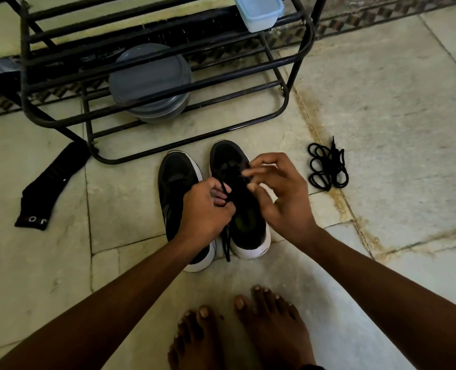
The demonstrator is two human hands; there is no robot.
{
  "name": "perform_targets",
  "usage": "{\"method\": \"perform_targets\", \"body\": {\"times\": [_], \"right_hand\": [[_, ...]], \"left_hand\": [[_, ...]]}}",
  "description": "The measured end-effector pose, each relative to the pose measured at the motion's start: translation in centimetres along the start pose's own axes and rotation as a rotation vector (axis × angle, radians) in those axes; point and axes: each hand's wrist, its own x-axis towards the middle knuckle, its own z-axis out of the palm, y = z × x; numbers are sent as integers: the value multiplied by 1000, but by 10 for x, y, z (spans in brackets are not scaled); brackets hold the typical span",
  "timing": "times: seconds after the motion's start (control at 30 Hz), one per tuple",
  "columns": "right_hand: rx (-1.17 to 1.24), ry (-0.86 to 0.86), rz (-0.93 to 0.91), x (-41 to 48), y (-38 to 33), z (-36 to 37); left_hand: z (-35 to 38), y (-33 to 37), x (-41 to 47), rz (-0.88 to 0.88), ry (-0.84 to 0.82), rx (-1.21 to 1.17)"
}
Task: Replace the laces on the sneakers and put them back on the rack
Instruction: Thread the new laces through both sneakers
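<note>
One black tubular metal shoe rack (24, 76) stands just beyond the grip on the pale stone floor (381, 116). Under the hands two black mesh sneakers with white soles sit side by side, the left sneaker (176, 182) and the right sneaker (248, 225). The left hand (205, 209) clenches the right sneaker's thin black lace (226, 247), which trails down between the heels. The right hand (283, 198) hovers over the eyelets, its fingers blurred; whether they pinch anything cannot be told. Right of the grip lies a coiled bundle of black laces (327, 166).
</note>
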Motion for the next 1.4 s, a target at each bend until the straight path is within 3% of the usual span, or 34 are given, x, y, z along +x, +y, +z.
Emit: {"method": "perform_targets", "body": {"times": [0.07, 0.13, 0.2, 0.33, 0.47, 0.57, 0.67, 0.73, 0.83, 0.97, 1.07, 1.23, 1.4], "right_hand": [[406, 61, 340, 3, -9, -4], [619, 31, 521, 6, -13, -10], [397, -86, 429, 9, -11, -18], [-262, -413, 26, 18, -5, -28], [-601, -675, -23, 27, -1, -27], [-504, -692, -14, 30, -7, -33], [-154, -629, 166, 35, -22, -45], [61, -660, 265, 39, -34, -54], [157, -750, 248, 44, -40, -61], [201, -836, 269, 42, -43, -58], [205, -859, 288, 41, -41, -55], [107, -957, 328, 34, -35, -49], [-231, -908, 349, 27, -32, -34]], "left_hand": [[0, 1, 0, -15, -1, -2], [1, 1, 0, -14, 2, -2], [2, 0, 0, -16, 0, -3], [3, -1, 0, -27, 9, 8], [3, -1, 0, -18, 15, 13], [2, -2, 0, -11, 26, 21], [2, -2, 0, -3, 15, 24], [2, -2, 1, 15, 23, 49], [3, -3, -1, 50, 42, 67], [3, -6, -5, 241, 39, 122], [-6, -6, -3, 391, -89, 175], [-42, 0, -7, 369, -343, 120], [-82, 6, -18, 355, -522, 70]]}}
